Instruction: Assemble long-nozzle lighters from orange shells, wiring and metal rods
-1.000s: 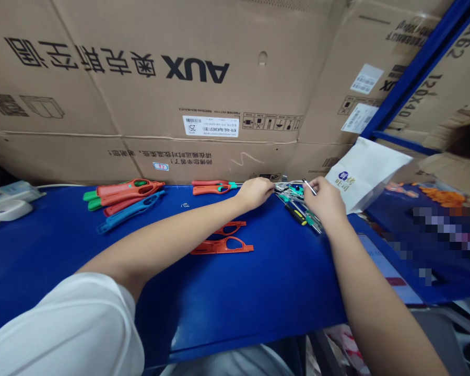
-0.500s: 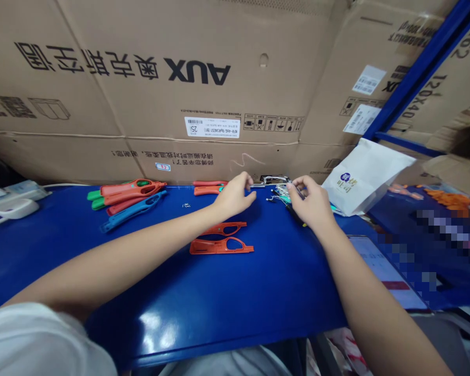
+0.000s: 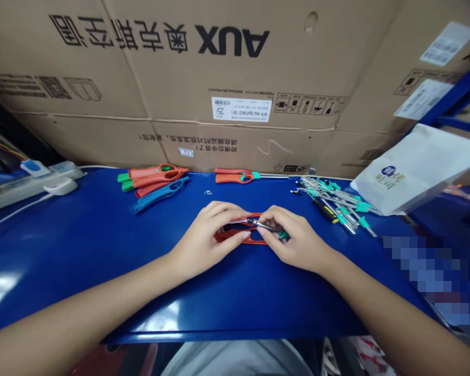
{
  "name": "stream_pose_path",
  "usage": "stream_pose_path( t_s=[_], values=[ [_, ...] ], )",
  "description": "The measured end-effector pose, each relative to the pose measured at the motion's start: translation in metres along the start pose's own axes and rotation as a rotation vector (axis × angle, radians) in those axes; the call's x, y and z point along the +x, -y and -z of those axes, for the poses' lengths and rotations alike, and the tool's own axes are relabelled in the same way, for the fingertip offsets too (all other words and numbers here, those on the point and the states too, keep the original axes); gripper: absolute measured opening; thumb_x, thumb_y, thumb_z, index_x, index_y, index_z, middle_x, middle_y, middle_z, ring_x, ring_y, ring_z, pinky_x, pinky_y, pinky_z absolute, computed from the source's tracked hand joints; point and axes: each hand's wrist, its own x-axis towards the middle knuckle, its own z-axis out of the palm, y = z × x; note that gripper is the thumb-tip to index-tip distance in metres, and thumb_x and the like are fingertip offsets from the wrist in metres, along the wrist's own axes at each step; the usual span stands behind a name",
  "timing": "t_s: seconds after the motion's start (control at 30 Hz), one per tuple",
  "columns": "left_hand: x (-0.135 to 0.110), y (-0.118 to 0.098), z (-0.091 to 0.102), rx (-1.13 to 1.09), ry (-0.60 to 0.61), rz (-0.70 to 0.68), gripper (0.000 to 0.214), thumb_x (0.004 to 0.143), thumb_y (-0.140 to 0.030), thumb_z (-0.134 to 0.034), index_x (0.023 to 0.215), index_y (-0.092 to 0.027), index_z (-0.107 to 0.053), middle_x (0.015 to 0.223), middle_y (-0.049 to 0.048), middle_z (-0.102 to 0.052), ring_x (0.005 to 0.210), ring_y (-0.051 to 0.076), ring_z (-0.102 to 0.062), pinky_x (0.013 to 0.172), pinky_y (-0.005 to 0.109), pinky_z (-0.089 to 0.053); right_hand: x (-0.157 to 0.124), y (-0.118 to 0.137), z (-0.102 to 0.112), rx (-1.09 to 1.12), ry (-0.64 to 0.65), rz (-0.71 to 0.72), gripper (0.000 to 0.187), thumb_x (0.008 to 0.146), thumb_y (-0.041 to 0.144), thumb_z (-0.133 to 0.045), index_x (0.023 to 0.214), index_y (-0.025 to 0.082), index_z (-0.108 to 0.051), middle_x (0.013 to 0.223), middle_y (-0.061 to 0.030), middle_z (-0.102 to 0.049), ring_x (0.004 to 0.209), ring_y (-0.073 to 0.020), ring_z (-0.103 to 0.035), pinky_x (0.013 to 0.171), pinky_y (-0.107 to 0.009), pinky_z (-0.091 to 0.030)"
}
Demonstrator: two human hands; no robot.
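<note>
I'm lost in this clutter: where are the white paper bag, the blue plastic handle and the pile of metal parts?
white paper bag [image 3: 423, 156], head view, plain front face.
blue plastic handle [image 3: 159, 195], head view, mid-length.
pile of metal parts [image 3: 342, 201], head view, heap's centre.

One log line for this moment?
left hand holds orange handle | right hand holds metal piece over it | spare pieces at right
</note>
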Motion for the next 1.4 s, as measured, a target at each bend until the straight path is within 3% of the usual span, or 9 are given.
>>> stream_pose_path(
  t_s=[0.27,0.73,1.4],
  values=[
    [-0.015,0.008,-0.006,0.067,0.033,-0.056,0.030,0.097,-0.031,-0.067,0.126,-0.027,-0.062,0.113,0.0018,-0.076,0.105,0.021,-0.067,0.092,0.038,-0.048,-0.003,-0.008,-0.005,0.031,0.090,0.064,0.009,0.098,0.020,-0.056,0.106,0.023,-0.060,0.094,-0.0053,-0.065,0.078,-0.0161,-0.061,0.071,-0.031,-0.051],
    [-0.014,0.012,-0.006,0.062,-0.028,-0.116,0.011,0.097,-0.025,-0.066,0.106,-0.023,-0.071,0.097,0.0006,-0.079,0.092,0.019,-0.068,0.084,0.035,-0.049,-0.002,-0.011,-0.004,-0.035,0.190,0.146,0.013,0.101,0.021,-0.054,0.110,0.022,-0.063,0.104,-0.0065,-0.073,0.098,-0.0181,-0.069,0.087,-0.031,-0.056],
    [-0.011,0.011,-0.008,-0.032,-0.061,-0.181,0.009,0.089,-0.020,-0.076,0.097,-0.018,-0.077,0.088,0.0015,-0.080,0.081,0.015,-0.071,0.082,0.029,-0.052,-0.004,-0.009,-0.006,-0.180,0.180,0.195,0.015,0.103,0.027,-0.054,0.106,0.018,-0.065,0.101,-0.0043,-0.074,0.091,-0.0162,-0.068,0.078,-0.027,-0.050]
  ],
)
